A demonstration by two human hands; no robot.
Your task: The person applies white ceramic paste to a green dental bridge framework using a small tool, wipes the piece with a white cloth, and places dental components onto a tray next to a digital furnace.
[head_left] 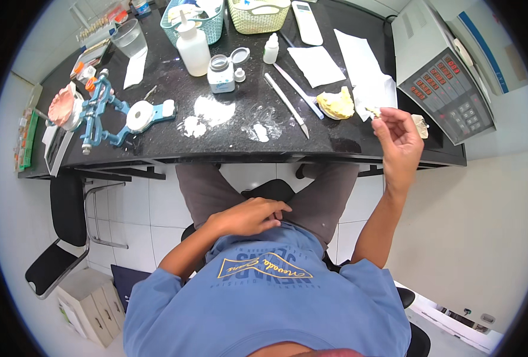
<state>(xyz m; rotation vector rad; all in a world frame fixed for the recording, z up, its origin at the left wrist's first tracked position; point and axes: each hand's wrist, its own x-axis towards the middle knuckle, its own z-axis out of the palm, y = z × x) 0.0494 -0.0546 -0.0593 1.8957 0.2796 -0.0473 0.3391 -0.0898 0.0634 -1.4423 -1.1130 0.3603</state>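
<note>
My right hand is raised over the right side of the black table. Its thumb and fingertips pinch a small pale yellowish piece, too small to make out exactly. Behind that piece lies white paper. A yellow dental cast stands just left of this hand, and a beige lump is partly hidden behind the fingers. My left hand rests on my lap with its fingers loosely stretched and nothing in them.
A blue articulator with a pink dental cast stands at the left. In the middle are a squeeze bottle, an uncapped jar, a pencil-like tool and white powder. A box with red digits stands far right.
</note>
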